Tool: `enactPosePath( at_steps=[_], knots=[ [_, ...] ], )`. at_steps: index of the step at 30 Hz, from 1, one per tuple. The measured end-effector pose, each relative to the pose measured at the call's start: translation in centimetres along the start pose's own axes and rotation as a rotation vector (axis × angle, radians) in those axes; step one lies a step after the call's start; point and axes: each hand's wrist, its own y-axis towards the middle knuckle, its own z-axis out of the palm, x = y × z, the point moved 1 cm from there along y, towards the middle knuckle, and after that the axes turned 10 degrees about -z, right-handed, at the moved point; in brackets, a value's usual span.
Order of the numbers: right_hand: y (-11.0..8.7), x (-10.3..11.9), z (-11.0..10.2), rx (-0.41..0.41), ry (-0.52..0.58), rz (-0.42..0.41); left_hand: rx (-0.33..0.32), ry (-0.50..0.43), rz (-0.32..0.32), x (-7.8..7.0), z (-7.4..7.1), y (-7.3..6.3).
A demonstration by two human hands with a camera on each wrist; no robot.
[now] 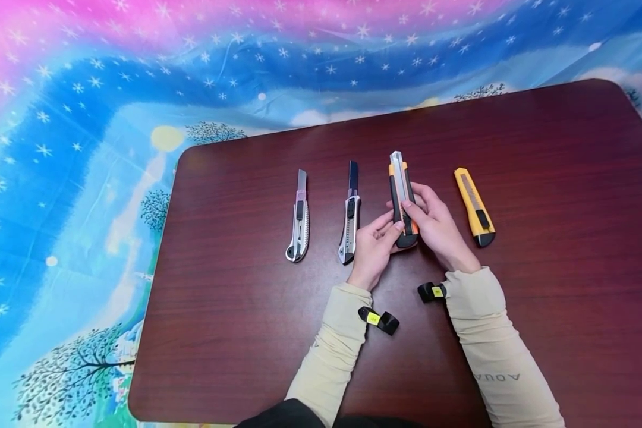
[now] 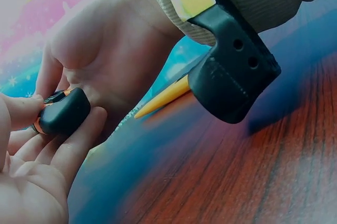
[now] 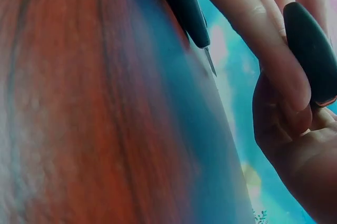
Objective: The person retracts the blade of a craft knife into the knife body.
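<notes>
Reddish table (image 1: 235,333); black-orange cutter (image 1: 400,202), silver channel (image 1: 397,169), in both hands (image 1: 440,229)

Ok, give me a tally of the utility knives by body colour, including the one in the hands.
Silver-and-black knives: 2
Black-and-orange knife: 1
Yellow knife with black end: 1
Total: 4

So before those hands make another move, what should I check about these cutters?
1. Left hand grips the orange-and-black cutter: ok.
2. Right hand grips it too: ok.
3. That cutter fully retracted: cannot tell.
4. Leftmost silver cutter retracted: not ok, its blade sticks out.
5. Black-and-silver cutter retracted: not ok, its dark blade sticks out.
6. Yellow cutter retracted: ok, nothing shows past its tip.
</notes>
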Motion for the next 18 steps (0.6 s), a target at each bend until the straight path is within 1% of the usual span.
enactPosePath(
  at_steps=[3,9,14,18],
  knots=[
    [0.07,-0.19,-0.22,-0.022,-0.015,0.011,-0.002,0.049,0.001,-0.11,0.02,-0.01],
    [0.19,-0.41,-0.62,-0.063,-0.027,0.053,-0.01,0.163,0.038,-0.28,0.07,-0.07],
    [0.27,-0.38,-0.82,-0.076,-0.029,0.061,-0.005,0.198,0.042,-0.15,0.1,-0.06],
    [0.28,-0.37,-0.98,-0.079,-0.027,0.071,-0.015,0.244,0.04,-0.15,0.12,-0.15]
  ],
)
